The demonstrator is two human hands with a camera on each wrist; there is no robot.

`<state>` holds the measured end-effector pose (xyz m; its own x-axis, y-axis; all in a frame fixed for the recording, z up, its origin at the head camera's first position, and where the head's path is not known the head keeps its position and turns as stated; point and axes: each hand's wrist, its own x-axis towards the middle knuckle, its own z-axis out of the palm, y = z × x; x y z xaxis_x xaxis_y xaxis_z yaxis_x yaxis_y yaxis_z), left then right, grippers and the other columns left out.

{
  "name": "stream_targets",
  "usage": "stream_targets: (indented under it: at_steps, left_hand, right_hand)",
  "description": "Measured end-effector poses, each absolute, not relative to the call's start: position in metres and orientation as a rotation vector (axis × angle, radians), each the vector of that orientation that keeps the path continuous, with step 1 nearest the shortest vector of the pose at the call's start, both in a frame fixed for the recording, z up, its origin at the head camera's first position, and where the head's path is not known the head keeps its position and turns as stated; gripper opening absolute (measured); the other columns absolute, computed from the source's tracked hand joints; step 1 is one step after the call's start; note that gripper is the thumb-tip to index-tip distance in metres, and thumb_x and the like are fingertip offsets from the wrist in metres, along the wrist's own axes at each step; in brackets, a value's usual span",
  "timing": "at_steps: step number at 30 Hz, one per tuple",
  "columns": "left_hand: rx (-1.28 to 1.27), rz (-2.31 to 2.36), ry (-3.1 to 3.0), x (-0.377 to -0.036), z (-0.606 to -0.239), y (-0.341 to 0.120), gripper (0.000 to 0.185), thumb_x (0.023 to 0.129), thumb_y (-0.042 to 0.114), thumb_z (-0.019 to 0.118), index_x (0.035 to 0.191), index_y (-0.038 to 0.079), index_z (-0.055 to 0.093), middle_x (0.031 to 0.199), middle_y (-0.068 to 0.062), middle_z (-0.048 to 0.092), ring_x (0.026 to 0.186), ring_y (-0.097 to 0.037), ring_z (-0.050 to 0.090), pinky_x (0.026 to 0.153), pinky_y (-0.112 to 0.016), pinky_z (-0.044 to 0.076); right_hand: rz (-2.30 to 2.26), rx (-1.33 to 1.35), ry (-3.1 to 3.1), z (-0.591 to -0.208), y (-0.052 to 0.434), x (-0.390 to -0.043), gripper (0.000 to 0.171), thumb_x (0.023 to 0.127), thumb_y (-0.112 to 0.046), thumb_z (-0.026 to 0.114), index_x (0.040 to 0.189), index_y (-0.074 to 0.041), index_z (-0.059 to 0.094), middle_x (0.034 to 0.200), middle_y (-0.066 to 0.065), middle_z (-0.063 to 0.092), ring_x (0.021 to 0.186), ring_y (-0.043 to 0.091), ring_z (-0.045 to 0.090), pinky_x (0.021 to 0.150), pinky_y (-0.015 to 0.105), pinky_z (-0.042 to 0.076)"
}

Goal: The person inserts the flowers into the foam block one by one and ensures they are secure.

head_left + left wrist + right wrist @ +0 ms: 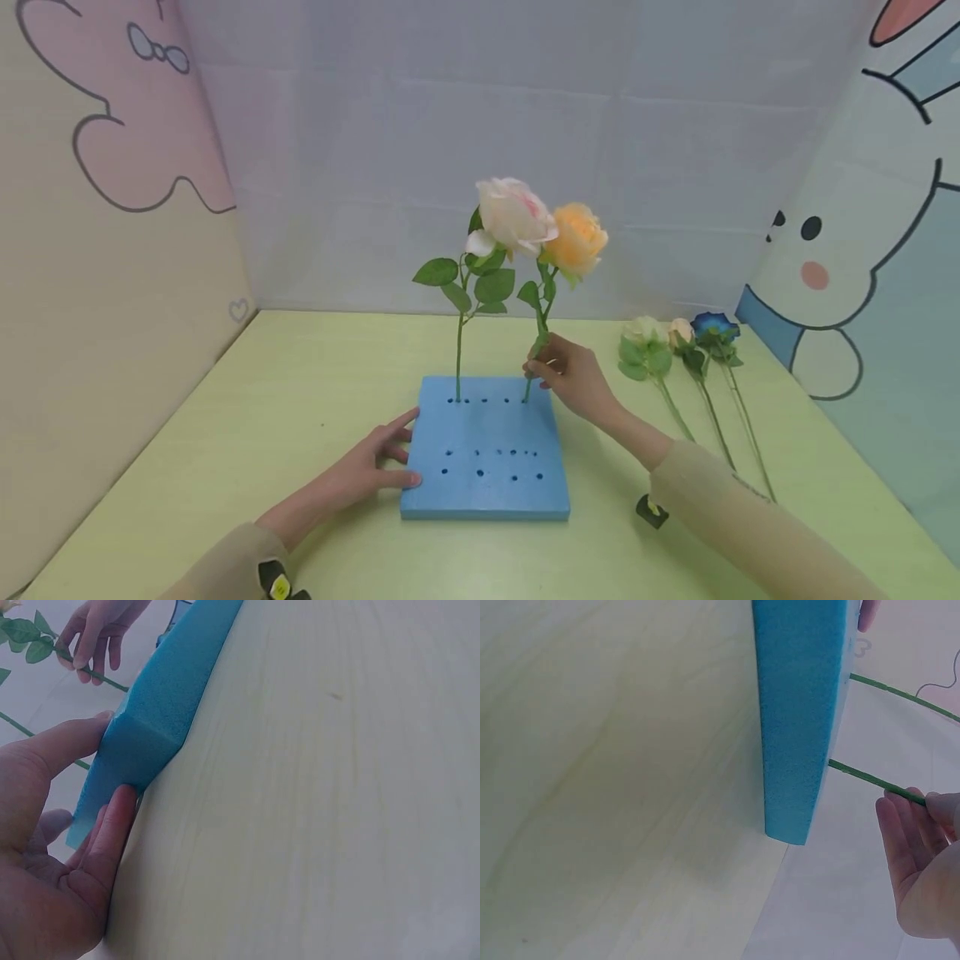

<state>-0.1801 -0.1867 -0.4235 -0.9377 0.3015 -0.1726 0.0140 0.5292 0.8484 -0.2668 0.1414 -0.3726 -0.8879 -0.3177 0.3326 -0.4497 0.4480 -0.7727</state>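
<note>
**Orange rose pinched at the stem over the foam block**

Pale green tabletop (225, 433) carried a blue foam block (487, 467) pierced with holes. Just above its far edge, the right hand (573, 379) pinched the stem of an orange rose (576, 239), the stem foot at a far-row hole. Beside the grip, a white rose (512, 215) stood upright in the block. Opposite, the left hand (367, 468) lay with relaxed fingers against the block's near-left edge, seemingly steadying it. Beyond the grip, three spare flowers (678, 337) lay flat.
</note>
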Motion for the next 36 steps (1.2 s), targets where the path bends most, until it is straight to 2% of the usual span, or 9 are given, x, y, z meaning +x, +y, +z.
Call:
stream_targets:
  at_steps: [5,20,30,36]
  left_hand:
    - [0.246,1.367,2.476,-0.1792,-0.4237,-0.1839,0.095,0.08,0.029,0.082,0.157,0.025,0.026,0.143,-0.01,0.05,0.116,-0.019,0.055,0.104,-0.053,0.043]
    - [0.315,1.379,2.465,-0.1806,-0.4275,-0.1857,0.095,0.082,0.03,0.08,0.158,0.023,0.025,0.143,-0.013,0.049,0.116,-0.021,0.056,0.103,-0.053,0.041]
    - [0.335,1.392,2.467,-0.1769,-0.4276,-0.1843,0.094,0.083,0.029,0.08,0.158,0.022,0.024,0.144,-0.014,0.048,0.115,-0.021,0.056,0.104,-0.055,0.039]
    - [0.32,1.378,2.472,-0.179,-0.4271,-0.183,0.095,0.082,0.03,0.08,0.158,0.022,0.024,0.144,-0.013,0.049,0.116,-0.021,0.056,0.104,-0.054,0.041]
  right_hand:
    - [1.387,0.696,-2.552,-0.3734,0.1413,-0.2668,0.006,0.095,-0.009,0.064,0.101,-0.006,0.063,0.094,0.015,0.075,0.085,0.035,0.075,0.066,0.031,0.059]
    - [1.37,0.723,-2.554,-0.3735,0.143,-0.2668,0.007,0.095,-0.012,0.065,0.101,-0.009,0.062,0.092,0.012,0.075,0.083,0.031,0.075,0.067,0.035,0.059]
    - [1.374,0.75,-2.583,-0.373,0.1445,-0.272,0.008,0.095,-0.014,0.066,0.099,-0.007,0.063,0.094,0.012,0.074,0.084,0.032,0.075,0.066,0.027,0.058]
    - [1.39,0.73,-2.643,-0.3743,0.147,-0.2754,0.013,0.094,-0.013,0.066,0.105,-0.006,0.063,0.101,0.013,0.073,0.089,0.03,0.075,0.068,0.026,0.058]
